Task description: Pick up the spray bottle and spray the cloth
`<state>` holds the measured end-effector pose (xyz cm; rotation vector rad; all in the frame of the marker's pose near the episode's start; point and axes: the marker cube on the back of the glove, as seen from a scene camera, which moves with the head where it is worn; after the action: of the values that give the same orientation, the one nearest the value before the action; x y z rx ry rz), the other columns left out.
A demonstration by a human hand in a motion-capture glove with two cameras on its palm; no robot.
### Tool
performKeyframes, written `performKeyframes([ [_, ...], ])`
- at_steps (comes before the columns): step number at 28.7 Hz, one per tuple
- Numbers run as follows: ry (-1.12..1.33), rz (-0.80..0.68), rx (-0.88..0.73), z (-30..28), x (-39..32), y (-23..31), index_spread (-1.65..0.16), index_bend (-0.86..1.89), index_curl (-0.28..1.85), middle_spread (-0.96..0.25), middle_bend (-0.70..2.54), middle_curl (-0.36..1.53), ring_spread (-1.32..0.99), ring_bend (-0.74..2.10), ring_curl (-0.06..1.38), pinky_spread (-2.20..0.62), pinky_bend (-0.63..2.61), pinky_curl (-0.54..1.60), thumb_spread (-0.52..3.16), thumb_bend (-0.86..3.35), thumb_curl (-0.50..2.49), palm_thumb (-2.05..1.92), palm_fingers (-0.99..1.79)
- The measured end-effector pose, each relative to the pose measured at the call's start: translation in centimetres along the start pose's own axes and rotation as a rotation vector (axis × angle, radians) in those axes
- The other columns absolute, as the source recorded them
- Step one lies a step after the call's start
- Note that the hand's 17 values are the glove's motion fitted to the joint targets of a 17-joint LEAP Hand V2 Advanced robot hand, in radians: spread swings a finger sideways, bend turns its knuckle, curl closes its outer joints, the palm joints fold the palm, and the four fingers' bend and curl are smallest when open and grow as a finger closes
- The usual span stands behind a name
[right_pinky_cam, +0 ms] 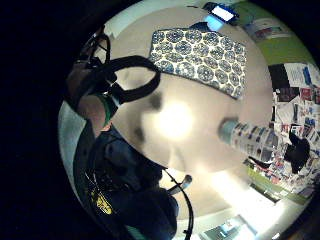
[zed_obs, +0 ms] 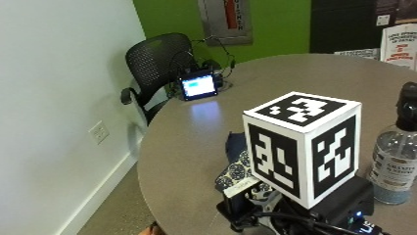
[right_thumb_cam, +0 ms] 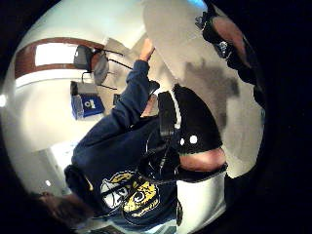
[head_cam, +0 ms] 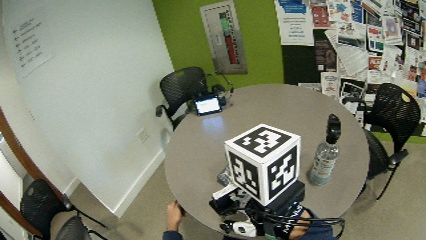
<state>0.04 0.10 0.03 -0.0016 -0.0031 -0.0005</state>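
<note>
Setup as seen: one spray bottle (head_cam: 325,152) is stood upright on the round desk (head_cam: 266,107), toward the person's right, black trigger head on top, clear body with a label. It is untouched; nothing is around it. One patterned cloth (right_pinky_cam: 200,57) is laid flat on the desk beside the bottle but apart from it, blue-and-white medallion print, spread out so a spray can land on it.

The right hand (right_pinky_cam: 97,95) is held above the desk near the person's edge, over the near end of the cloth in the outside view, where it is mostly hidden by the rig. From the little-finger-side palm view both cloth and bottle are seen well clear of the palm, so nothing is held. Whether the fingers are straight or curled cannot be told; only straps and a bit of finger show at the picture's edge.

The bare left hand (head_cam: 174,210) is rested on the desk rim, probably for bracing.

Judged status: pick-up not yet begun. The bottle's upright stance leaves neck and trigger open to a side grasp, and the cloth is close enough that a short swing should aim the nozzle at it.

Count: spray bottle ×1, cloth ×1, small lit screen device (head_cam: 208,105) ×1 at the far desk edge, black chairs in view ×3.
</note>
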Motion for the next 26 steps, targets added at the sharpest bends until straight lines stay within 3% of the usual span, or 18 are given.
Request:
performKeyframes([
  [7,-0.009,0.002,0.004,0.1,0.1,0.3,-0.27,0.08,0.11,-0.05,0.36,0.19,-0.09,0.54,0.21,-0.03,0.51,0.20,0.83,0.30,0.13,0.45,0.99],
  [15,0.015,-0.020,0.081,-0.2,-0.2,1.3,-0.31,0.08,0.13,-0.06,0.35,0.26,-0.12,0.54,0.27,-0.04,0.51,0.26,1.10,0.29,0.18,0.47,0.96],
  [20,0.042,0.008,0.238,-1.1,0.3,3.0,-0.34,0.13,0.17,-0.05,0.25,0.26,-0.10,0.49,0.29,0.06,0.48,0.28,1.09,0.14,0.16,0.29,0.74],
  [26,-0.047,0.091,0.643,-2.0,2.0,7.2,-0.36,0.16,0.20,-0.04,0.19,0.26,-0.01,0.37,0.27,0.19,0.47,0.29,0.94,-0.02,0.17,0.14,0.54],
])
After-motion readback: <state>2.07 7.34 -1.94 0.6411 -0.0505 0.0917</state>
